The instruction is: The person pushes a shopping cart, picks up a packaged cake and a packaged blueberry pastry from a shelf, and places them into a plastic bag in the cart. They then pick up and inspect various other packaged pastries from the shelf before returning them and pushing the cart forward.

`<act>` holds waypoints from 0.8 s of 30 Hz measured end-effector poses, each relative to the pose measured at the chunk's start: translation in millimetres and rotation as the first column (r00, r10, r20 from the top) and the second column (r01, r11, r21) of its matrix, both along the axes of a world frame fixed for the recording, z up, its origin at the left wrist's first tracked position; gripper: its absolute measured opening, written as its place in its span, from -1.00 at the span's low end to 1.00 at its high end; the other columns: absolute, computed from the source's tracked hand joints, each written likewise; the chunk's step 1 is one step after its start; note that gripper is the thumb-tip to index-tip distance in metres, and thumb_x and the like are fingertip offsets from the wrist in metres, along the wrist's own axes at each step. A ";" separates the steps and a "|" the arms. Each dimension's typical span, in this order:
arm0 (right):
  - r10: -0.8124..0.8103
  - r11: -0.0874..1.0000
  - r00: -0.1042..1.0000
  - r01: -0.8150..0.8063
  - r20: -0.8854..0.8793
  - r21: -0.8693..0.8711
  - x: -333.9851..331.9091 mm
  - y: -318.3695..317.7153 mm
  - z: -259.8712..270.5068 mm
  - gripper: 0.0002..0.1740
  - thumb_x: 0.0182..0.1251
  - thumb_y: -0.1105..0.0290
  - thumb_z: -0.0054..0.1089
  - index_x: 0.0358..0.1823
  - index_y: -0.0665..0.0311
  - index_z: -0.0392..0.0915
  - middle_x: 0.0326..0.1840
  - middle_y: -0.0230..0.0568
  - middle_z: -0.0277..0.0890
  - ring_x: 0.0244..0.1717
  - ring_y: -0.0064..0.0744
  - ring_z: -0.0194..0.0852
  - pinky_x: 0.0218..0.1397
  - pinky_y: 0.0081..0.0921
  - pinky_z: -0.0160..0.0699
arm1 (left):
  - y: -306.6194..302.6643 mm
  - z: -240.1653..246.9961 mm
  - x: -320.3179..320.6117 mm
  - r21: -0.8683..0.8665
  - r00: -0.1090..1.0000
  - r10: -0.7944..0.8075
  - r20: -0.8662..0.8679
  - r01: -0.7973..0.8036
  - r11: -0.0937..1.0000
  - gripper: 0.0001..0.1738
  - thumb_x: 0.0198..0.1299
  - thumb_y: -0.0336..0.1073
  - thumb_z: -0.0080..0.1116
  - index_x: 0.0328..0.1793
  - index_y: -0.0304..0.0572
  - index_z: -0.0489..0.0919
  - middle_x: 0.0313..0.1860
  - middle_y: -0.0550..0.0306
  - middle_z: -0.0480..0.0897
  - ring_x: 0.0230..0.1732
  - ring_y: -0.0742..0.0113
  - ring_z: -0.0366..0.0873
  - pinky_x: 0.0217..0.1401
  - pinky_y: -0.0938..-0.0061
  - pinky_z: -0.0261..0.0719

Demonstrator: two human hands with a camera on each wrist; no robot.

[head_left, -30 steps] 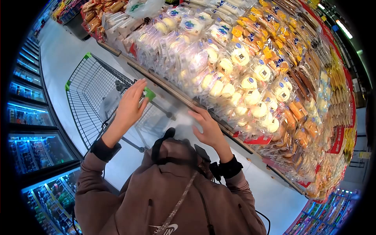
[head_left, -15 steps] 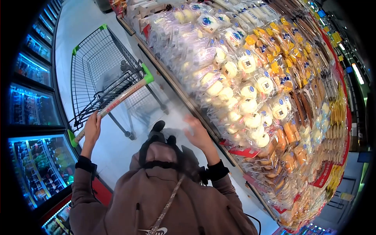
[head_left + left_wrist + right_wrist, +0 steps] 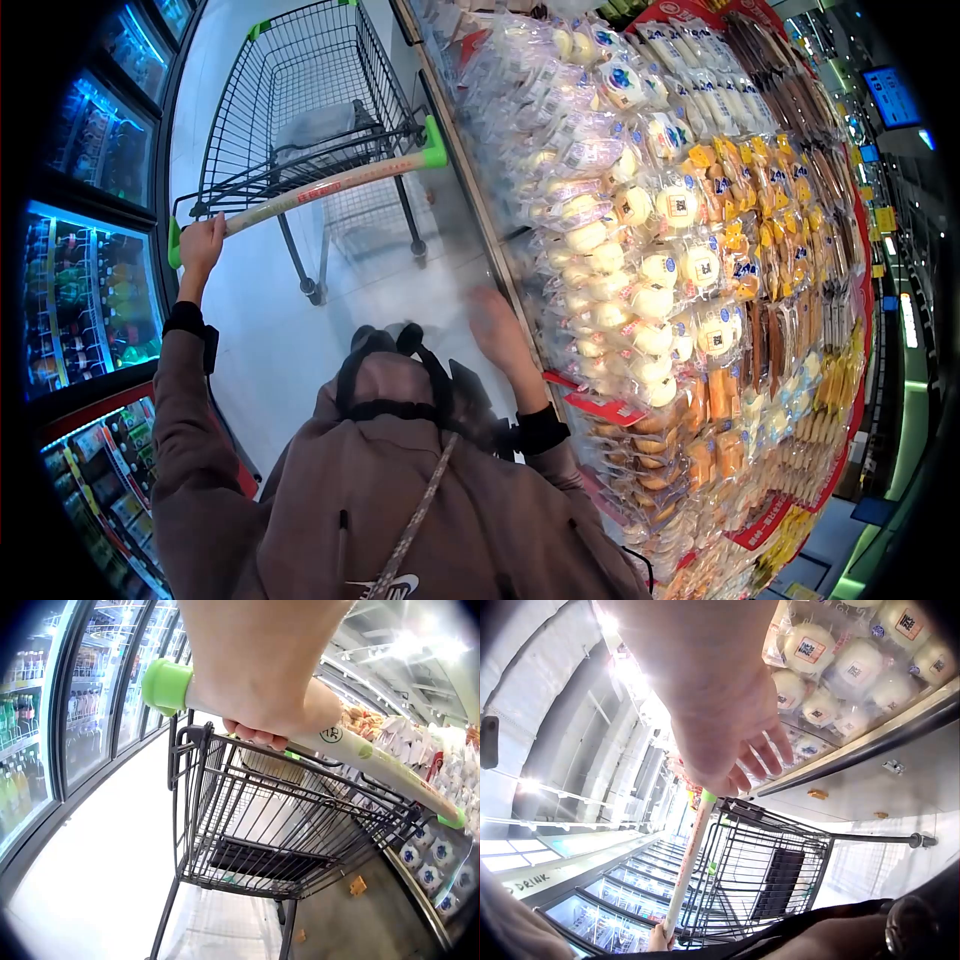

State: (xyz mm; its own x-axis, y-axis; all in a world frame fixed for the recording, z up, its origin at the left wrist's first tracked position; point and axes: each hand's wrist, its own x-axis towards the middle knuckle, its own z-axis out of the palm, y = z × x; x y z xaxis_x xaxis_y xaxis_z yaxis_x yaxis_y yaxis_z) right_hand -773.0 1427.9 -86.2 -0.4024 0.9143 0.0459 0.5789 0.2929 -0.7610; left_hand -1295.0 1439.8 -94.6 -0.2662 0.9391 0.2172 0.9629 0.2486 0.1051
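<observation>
One sign (image 3: 531, 883) reads "DRINK"; left fingers (image 3: 260, 737) clamp the cart handle (image 3: 320, 187), right fingers (image 3: 765, 754) apart.

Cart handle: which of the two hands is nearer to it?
Left: the left hand grips the cart handle near its left end; the right hand is off it, beside the display edge.

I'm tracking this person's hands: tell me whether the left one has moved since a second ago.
Yes: in the head view, the left hand has moved away from the bun display's edge, toward the glass-door fridges, and now grips the cart handle.
</observation>
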 end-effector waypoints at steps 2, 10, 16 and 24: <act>0.012 1.000 1.000 -0.012 -0.003 0.016 -6.9 8.8 -3.9 -0.66 0.17 0.44 0.07 0.00 0.27 0.38 0.13 -0.03 0.32 0.15 0.00 0.28 0.18 -0.32 0.30 | 0.2 -1.0 0.6 0.002 1.000 0.004 -0.003 -0.004 1.000 -0.43 0.27 0.04 -0.25 -0.54 -0.15 0.63 -0.67 -0.10 0.53 -0.57 -0.08 0.52 -0.44 0.12 0.42; 0.088 0.982 0.995 -0.079 -0.043 0.173 -57.0 38.3 3.4 -0.57 0.15 0.51 0.06 0.08 0.33 0.29 0.08 0.02 0.35 0.14 0.00 0.29 0.19 -0.31 0.27 | -11.2 -0.9 16.5 0.119 1.000 -0.020 -0.014 0.022 0.993 -0.47 0.25 -0.02 -0.22 -0.62 -0.12 0.60 -0.71 -0.04 0.52 -0.63 -0.03 0.50 -0.52 0.17 0.43; 0.105 0.943 0.994 -0.095 -0.014 0.319 -94.8 45.8 32.4 -0.54 0.15 0.52 0.05 0.13 0.33 0.27 0.16 0.06 0.27 0.18 0.06 0.22 0.21 -0.27 0.25 | -38.2 2.4 38.8 0.174 0.999 -0.027 0.031 0.021 0.985 -0.54 0.21 -0.07 -0.15 -0.65 -0.09 0.55 -0.71 0.06 0.53 -0.66 0.03 0.50 -0.57 0.24 0.42; 0.115 0.868 0.983 -0.169 0.142 0.467 -117.1 73.6 19.6 -0.65 0.19 0.42 0.02 0.01 0.37 0.36 0.10 0.07 0.31 0.13 0.05 0.24 0.23 -0.21 0.17 | -95.3 3.0 80.6 0.180 0.997 -0.038 0.062 0.026 0.983 -0.57 0.15 -0.11 -0.06 -0.73 -0.11 0.44 -0.75 0.06 0.48 -0.72 0.05 0.45 -0.64 0.24 0.36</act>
State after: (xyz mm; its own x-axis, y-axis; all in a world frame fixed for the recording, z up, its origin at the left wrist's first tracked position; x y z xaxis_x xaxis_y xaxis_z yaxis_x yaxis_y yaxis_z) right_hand -890.1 1501.5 -66.6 -0.5533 0.7253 0.4096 0.5725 0.6883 -0.4455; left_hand -1214.4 1344.5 -91.6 -0.2555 0.8947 0.3663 0.9598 0.1892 0.2074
